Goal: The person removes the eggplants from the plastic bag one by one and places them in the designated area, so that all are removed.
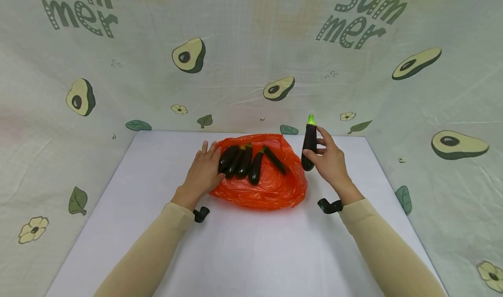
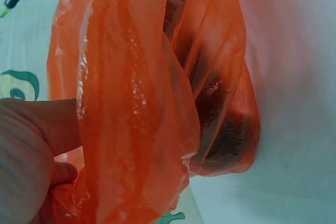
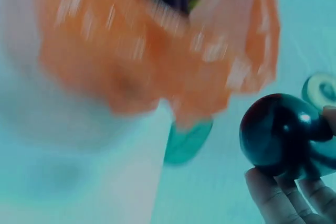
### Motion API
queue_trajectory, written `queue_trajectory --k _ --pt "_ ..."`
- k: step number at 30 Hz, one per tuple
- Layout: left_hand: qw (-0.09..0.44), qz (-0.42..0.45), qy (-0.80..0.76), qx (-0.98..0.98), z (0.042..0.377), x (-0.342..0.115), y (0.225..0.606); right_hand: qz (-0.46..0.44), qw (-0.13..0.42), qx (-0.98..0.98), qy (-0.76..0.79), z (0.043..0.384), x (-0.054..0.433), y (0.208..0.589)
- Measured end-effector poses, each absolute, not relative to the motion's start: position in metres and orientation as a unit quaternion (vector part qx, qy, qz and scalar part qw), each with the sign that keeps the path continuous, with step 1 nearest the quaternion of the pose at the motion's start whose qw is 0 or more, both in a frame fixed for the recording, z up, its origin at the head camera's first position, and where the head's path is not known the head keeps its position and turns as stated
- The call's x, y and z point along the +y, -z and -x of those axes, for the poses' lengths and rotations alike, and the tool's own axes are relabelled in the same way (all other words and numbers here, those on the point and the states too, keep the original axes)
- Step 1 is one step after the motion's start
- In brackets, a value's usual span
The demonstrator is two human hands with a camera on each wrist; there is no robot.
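A red plastic bag (image 1: 275, 196) lies spread on the white table with its mouth gaping upward. Inside it several dark eggplants (image 1: 255, 168) lie side by side, along with a slimmer dark long vegetable (image 1: 275, 159). My left hand (image 1: 202, 170) holds the bag's left rim, the thumb on the inner side; in the left wrist view a thumb (image 2: 58, 124) passes behind the red plastic. To the right of the bag and raised above the table, my right hand (image 1: 329, 159) grips an eggplant (image 1: 309, 144) upright, its bright green cap on top. Its rounded dark end (image 3: 278, 135) shows in the right wrist view.
The white table (image 1: 263, 253) extends around the bag. A hanging cloth (image 1: 235, 70) printed with avocados, leaves and lettering stands behind it and along both sides. Dark wrist cameras (image 1: 329, 206) sit at both wrists.
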State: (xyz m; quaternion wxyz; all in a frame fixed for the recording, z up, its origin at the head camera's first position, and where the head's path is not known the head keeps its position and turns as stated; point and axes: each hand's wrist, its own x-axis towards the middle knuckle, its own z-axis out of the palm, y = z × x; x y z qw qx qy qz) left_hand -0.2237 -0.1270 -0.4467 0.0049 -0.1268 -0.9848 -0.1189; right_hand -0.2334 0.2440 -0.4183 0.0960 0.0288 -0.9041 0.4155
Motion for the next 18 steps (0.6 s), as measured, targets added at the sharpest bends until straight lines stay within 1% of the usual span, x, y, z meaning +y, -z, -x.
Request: queue_trajectory --k 4,18 --pt "0.01 0.136 0.113 -0.984 0.225 -0.13 0.448 -0.011 0.108 -0.925 -0.365 0.242 0.259 0.426" --pt "0.02 0.154 0.06 -0.986 0.226 -0.133 0.446 0.041 0.022 -0.953 -0.299 0.268 0.276 0.468"
